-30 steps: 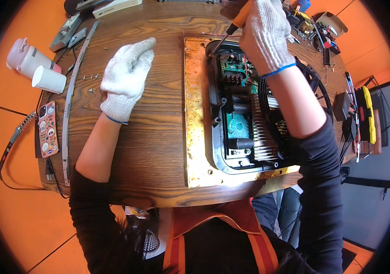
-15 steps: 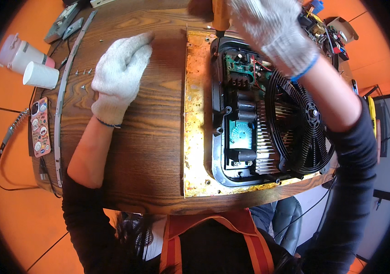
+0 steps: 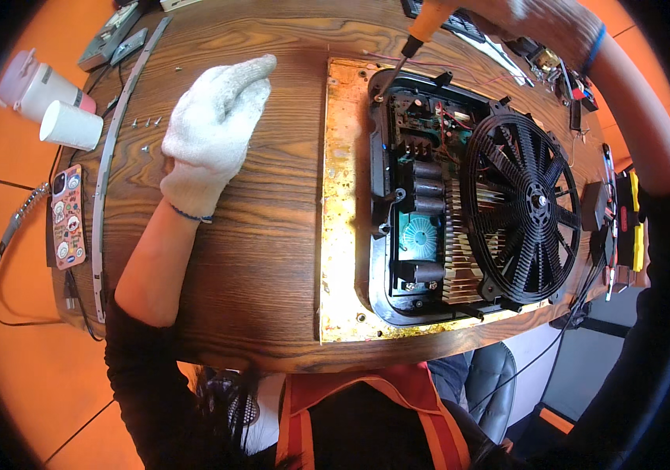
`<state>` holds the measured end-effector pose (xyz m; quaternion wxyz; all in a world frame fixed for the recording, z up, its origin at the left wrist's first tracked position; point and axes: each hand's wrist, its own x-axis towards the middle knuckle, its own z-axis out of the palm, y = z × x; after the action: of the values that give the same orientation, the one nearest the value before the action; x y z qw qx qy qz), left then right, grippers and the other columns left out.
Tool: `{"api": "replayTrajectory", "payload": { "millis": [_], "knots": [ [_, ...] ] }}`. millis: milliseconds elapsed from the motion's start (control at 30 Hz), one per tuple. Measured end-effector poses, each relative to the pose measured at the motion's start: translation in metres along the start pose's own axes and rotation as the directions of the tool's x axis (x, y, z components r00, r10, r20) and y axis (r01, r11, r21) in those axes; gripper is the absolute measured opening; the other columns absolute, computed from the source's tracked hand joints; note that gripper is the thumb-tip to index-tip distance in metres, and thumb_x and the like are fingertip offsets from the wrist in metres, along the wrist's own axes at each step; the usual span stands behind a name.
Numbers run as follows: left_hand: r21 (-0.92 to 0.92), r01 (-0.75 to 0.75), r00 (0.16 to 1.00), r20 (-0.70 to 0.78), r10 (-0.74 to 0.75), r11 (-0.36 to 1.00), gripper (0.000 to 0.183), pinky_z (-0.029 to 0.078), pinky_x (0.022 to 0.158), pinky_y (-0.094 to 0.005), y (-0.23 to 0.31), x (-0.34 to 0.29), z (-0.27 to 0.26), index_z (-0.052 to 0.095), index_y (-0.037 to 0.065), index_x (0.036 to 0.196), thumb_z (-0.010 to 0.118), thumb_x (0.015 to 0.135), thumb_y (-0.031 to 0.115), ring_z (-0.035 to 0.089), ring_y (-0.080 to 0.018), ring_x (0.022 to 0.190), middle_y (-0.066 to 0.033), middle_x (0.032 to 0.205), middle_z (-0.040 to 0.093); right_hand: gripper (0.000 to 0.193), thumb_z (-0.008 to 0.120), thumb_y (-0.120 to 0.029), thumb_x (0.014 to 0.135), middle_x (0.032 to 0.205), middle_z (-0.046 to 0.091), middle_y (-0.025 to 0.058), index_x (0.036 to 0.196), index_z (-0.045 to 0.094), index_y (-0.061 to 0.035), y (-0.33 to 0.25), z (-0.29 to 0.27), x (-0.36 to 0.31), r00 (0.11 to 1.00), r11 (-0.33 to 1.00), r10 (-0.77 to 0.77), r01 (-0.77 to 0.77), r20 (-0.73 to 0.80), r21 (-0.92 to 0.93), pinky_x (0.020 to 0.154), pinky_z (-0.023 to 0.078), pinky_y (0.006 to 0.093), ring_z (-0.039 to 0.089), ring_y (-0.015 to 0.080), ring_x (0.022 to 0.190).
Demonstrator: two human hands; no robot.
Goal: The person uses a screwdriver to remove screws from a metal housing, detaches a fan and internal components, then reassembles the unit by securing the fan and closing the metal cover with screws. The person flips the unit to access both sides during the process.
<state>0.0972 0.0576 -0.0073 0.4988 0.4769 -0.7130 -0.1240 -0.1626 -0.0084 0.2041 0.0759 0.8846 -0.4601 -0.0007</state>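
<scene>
My right hand [image 3: 535,23], in a white knit glove, grips an orange-handled screwdriver [image 3: 429,19] at the top of the view. Its slanting shaft reaches down to the far left corner of a black housing [image 3: 380,270], tip at a screw spot there. Inside the open housing are a green circuit board [image 3: 449,135], black cylindrical parts [image 3: 427,188] and metal heatsink fins [image 3: 462,258]. A round black fan grille [image 3: 539,200] covers the right side. My left hand [image 3: 217,117], also gloved, hovers over or rests on the wood left of the housing, fingers together; anything inside them is hidden.
The housing lies on a stained yellowish panel [image 3: 341,235] on the wooden table [image 3: 264,274]. Several small screws [image 3: 145,123] lie near a metal strip [image 3: 108,164]. Farther left are a phone [image 3: 68,219], a white cup [image 3: 71,125] and a cabled iron-like tool [image 3: 18,215]. Loose parts [image 3: 558,74] crowd the back right.
My right hand has moved right, uncovering the fan grille and board. The screwdriver has gone from nearly upright to leaning right. My left hand has barely shifted.
</scene>
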Motion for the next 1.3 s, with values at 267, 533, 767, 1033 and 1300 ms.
{"api": "replayTrajectory", "payload": {
  "millis": [267, 533, 767, 1033, 1300],
  "knots": [
    [-0.002, -0.007, 1.000, 0.000, 0.007, 1.000, 0.029, 0.056, 0.086, -0.0341, -0.002, -0.001, 0.002, 0.073, 0.007, 0.123, 0.070, 0.095, 0.012, 0.070, -0.0267, 0.097, -0.0126, 0.107, 0.073, 0.027, 0.056, -0.013, 0.101, 0.062, 0.062, 0.0065, 0.077, 0.067, -0.0072, 0.038, 0.018, 0.027, 0.467, 0.247, -0.873, 0.668, -0.138, 0.702, 0.040, 0.048, 0.0270, 0.055, 0.0121, 0.046],
    [0.007, -0.055, 0.998, -0.015, 0.055, 0.998, 0.029, 0.056, 0.081, -0.0342, -0.001, -0.001, 0.001, 0.073, 0.006, 0.121, 0.071, 0.092, 0.007, 0.070, -0.0269, 0.091, -0.0127, 0.100, 0.072, 0.022, 0.053, -0.027, 0.104, 0.085, 0.063, 0.0059, 0.102, 0.061, -0.0061, -0.058, 0.064, -0.006, 0.796, 0.174, 0.504, 0.284, -0.333, 0.943, 0.062, 0.050, 0.0314, 0.059, 0.0168, 0.068],
    [0.032, -0.143, 0.989, -0.036, 0.144, 0.989, 0.030, 0.056, 0.079, -0.0343, -0.002, -0.001, 0.002, 0.073, 0.006, 0.119, 0.071, 0.090, 0.004, 0.070, -0.0265, 0.087, -0.0124, 0.098, 0.071, 0.028, 0.051, -0.033, 0.105, 0.068, 0.050, 0.0000, 0.088, 0.055, -0.0115, -0.022, 0.092, 0.009, 0.884, -0.300, 0.316, 0.437, -0.344, 0.848, 0.040, 0.032, 0.0268, 0.041, 0.0108, 0.047],
    [0.023, -0.141, 0.989, -0.050, 0.142, 0.990, 0.030, 0.056, 0.080, -0.0333, 0.002, 0.001, 0.001, 0.072, 0.005, 0.120, 0.071, 0.090, 0.004, 0.070, -0.0262, 0.088, -0.0120, 0.098, 0.071, 0.038, 0.052, -0.033, 0.099, 0.072, 0.068, 0.0085, 0.081, 0.068, -0.0041, -0.042, 0.039, 0.011, 0.830, 0.911, -0.004, 0.232, -0.557, 0.340, 0.059, 0.054, 0.0356, 0.063, 0.0204, 0.058],
    [-0.022, -0.084, 0.996, -0.034, 0.083, 0.996, 0.029, 0.056, 0.080, -0.0326, -0.001, -0.001, 0.001, 0.073, 0.005, 0.120, 0.071, 0.091, 0.003, 0.070, -0.0256, 0.087, -0.0125, 0.098, 0.072, 0.042, 0.056, -0.036, 0.099, 0.055, 0.055, 0.0085, 0.072, 0.067, -0.0046, -0.035, 0.027, 0.004, 0.923, 0.996, -0.058, 0.080, -0.380, 0.042, 0.055, 0.049, 0.0376, 0.058, 0.0205, 0.051]
  ]
}}
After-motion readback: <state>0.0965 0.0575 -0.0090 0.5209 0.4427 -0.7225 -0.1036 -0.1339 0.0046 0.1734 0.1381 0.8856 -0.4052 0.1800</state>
